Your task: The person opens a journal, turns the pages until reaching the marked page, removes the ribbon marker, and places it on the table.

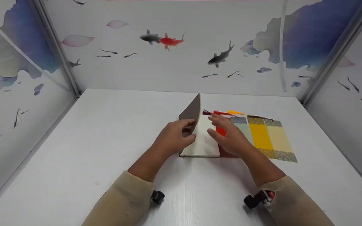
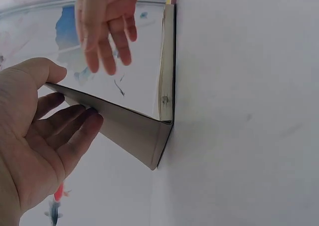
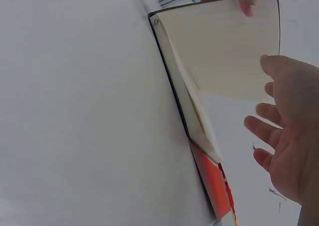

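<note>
A notebook [image 1: 203,146] with cream pages lies on the table, its grey-brown cover [image 1: 191,108] raised at the left. My left hand [image 1: 175,136] pinches the edge of that cover; in the left wrist view the thumb is on the inner side and the fingers [image 2: 82,136] are behind it. My right hand [image 1: 231,135] hovers over the notebook's right side with fingers spread and nothing held. In the right wrist view its thumb comes close to the raised cover's edge. Part of a red bookmark [image 1: 221,131] is hidden under my right hand.
Right of the notebook lie a pale green bookmark [image 1: 244,127], a yellow bookmark [image 1: 260,136] and a cream bookmark [image 1: 279,138], with tassels [image 1: 220,113] at their far ends. White walls printed with fish surround the white table [image 1: 121,125].
</note>
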Tool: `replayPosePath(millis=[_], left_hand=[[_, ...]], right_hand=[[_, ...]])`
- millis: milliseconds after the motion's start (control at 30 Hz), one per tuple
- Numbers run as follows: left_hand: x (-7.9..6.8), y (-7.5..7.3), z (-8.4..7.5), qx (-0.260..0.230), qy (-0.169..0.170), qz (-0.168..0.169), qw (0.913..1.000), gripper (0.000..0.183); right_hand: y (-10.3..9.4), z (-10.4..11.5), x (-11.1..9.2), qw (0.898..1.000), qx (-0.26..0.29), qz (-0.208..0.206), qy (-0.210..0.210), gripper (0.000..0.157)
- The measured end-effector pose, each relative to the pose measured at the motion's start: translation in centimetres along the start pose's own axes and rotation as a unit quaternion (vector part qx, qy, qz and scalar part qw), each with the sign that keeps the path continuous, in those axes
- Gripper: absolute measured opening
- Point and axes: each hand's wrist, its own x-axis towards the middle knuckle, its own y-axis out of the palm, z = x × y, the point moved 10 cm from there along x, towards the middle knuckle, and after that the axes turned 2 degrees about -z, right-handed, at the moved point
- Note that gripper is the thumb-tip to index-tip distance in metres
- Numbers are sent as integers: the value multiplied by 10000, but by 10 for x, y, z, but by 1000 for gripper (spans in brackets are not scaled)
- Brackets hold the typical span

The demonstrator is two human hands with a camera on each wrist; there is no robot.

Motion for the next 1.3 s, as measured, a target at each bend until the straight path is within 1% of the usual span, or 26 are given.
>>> replayPosePath(millis=[100, 233, 300, 367, 433, 500, 600, 733, 800, 867, 933, 1000, 1033, 1133, 1233, 1300], left_hand=[[0, 1, -2, 100, 132, -1, 9999, 55], [1, 4, -2, 203, 295, 87, 9993, 57], [1, 6, -2, 251, 387, 169, 9988, 59], [1, 9, -2, 309, 486, 274, 9980, 62], [0, 11, -1, 379, 537, 424, 9969, 66], [1, 15, 1, 454, 515, 616, 9957, 71], [1, 21, 9, 599, 307, 902, 9936, 75], [1, 25, 20, 962, 22, 1132, 9889, 73], [0, 29, 26, 1202, -110, 1288, 9843, 74], [-1, 33, 30, 1443, -226, 1530, 9774, 76], [-2, 38, 34, 1600, -328, 1778, 9704, 77], [-3, 41, 36, 1720, -379, 1934, 9652, 77], [-2, 41, 36, 1761, -389, 1943, 9642, 77], [2, 37, 36, 1907, -402, 1768, 9648, 77], [5, 35, 36, 2067, -424, 1602, 9643, 77], [6, 38, 37, 2208, -414, 1666, 9601, 73]], right_hand=[[-4, 19, -4, 9986, 238, -135, -454, 63], [0, 41, -12, 9934, 456, 31, -1051, 62], [3, 47, -15, 9913, 530, 112, -1199, 61], [3, 49, -16, 9904, 572, 102, -1257, 59], [2, 49, -16, 9906, 580, 19, -1239, 55], [0, 47, -15, 9911, 561, -94, -1199, 53], [-3, 43, -13, 9935, 372, -235, -1048, 54], [-2, 34, -11, 9967, -102, -240, -773, 63], [1, 29, -10, 9972, -353, -140, -637, 67], [5, 25, -11, 9968, -574, 7, -563, 70], [10, 22, -11, 9958, -745, 157, -503, 71], [13, 20, -12, 9941, -930, 248, -496, 70], [14, 19, -12, 9931, -1025, 282, -494, 71], [19, 15, -10, 9887, -1360, 389, -501, 71], [26, 11, -9, 9830, -1654, 629, -499, 72], [31, 7, -9, 9796, -1771, 826, -467, 73]])
